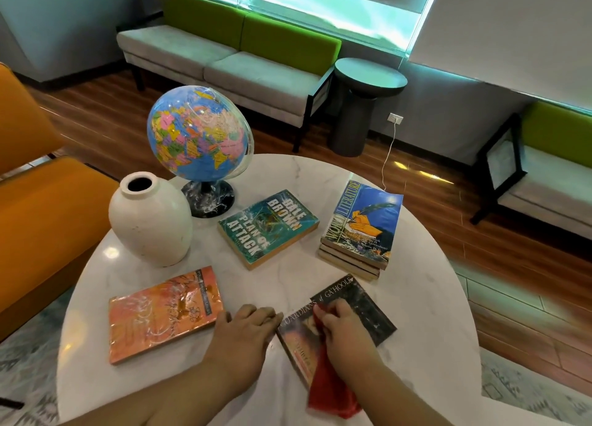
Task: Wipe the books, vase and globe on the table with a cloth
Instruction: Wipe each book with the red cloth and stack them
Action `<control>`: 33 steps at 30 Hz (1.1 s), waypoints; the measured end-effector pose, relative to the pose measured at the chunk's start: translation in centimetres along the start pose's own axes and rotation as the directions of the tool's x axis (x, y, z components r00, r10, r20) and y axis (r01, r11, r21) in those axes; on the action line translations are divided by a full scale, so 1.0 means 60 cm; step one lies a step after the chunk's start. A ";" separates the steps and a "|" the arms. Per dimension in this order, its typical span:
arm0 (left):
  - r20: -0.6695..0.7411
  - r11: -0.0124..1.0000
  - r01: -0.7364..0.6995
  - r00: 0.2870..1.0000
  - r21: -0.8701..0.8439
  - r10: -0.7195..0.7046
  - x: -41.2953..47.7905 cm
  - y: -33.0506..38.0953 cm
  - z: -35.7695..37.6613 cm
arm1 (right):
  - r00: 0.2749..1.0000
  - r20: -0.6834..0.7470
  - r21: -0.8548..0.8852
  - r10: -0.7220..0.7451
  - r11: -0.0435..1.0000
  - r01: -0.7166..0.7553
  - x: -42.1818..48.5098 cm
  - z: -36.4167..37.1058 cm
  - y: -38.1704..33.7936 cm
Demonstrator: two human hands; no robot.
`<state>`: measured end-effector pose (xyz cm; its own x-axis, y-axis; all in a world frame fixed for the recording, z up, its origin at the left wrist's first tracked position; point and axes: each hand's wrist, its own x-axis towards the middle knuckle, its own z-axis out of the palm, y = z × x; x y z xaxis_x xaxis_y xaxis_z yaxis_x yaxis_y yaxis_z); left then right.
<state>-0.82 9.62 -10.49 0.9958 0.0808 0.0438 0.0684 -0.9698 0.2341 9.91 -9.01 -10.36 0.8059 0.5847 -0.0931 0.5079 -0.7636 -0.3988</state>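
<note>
My right hand grips a red cloth and presses it on a dark book lying near the front of the round marble table. My left hand rests on the table with its fingers curled against the dark book's left edge. An orange book lies to the left. A teal book sits mid-table. A small stack of books with a blue cover on top stands at the right. A white vase and a globe on a black base stand at the back left.
An orange armchair stands close on the left. Behind the table are a grey and green bench, a dark round side table and a white cable from a wall socket. A second bench is at the right.
</note>
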 end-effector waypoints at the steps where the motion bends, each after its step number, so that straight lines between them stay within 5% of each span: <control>1: 0.001 0.999 -0.034 0.999 0.024 0.034 0.000 -0.001 -0.002 | 0.996 0.081 0.011 -0.045 0.999 0.044 -0.006 0.006 -0.009; 4: -0.015 0.991 -0.093 0.995 0.099 0.095 -0.001 -0.006 0.000 | 0.919 0.277 -0.007 -0.281 0.956 0.295 -0.023 0.000 -0.046; 6: 0.040 0.983 -0.099 0.995 0.156 0.093 -0.001 -0.001 -0.004 | 0.900 0.268 -0.014 -0.345 0.932 0.361 -0.014 -0.012 -0.042; 10: 0.034 0.959 -0.124 0.992 0.254 0.119 0.003 0.005 -0.014 | 0.994 -0.026 -0.114 -0.111 0.988 0.107 0.004 -0.008 0.002; 12: 0.075 0.960 -0.117 0.992 0.255 0.100 0.003 0.004 -0.013 | 0.999 0.040 -0.062 -0.016 0.998 0.018 -0.002 0.003 -0.001; 17: 0.215 0.947 -0.122 0.975 0.297 0.058 0.002 0.022 -0.028 | 0.889 0.208 -0.094 -0.407 0.897 0.433 -0.040 -0.011 0.004; 20: 0.146 0.937 -0.120 0.987 0.329 0.075 0.007 0.028 -0.035 | 0.991 0.014 0.013 -0.131 0.991 0.131 -0.052 -0.039 0.053; 23: 0.224 0.956 -0.109 0.973 0.271 0.047 0.015 0.037 -0.039 | 0.987 -0.098 -0.020 0.130 0.991 -0.132 -0.062 -0.021 0.077; 25: 0.232 0.953 -0.066 0.973 0.297 -0.005 0.032 0.051 -0.042 | 0.999 -0.042 -0.121 0.024 0.992 -0.029 -0.074 0.007 0.053; 29: 0.277 0.964 0.136 0.940 0.228 -0.198 0.048 0.068 -0.036 | 0.946 0.064 -0.054 -0.319 0.945 0.322 -0.119 0.023 0.007; 33: 0.278 0.965 0.221 0.927 0.138 -0.252 0.048 0.071 -0.030 | 0.973 0.153 0.115 -0.175 0.981 0.159 -0.131 -0.017 0.039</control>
<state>2.25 6.15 -7.65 0.9229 0.2556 -0.2880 0.2949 -0.9501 0.1019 5.10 -15.66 -9.63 0.6481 0.7445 -0.1604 0.5909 -0.6244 -0.5108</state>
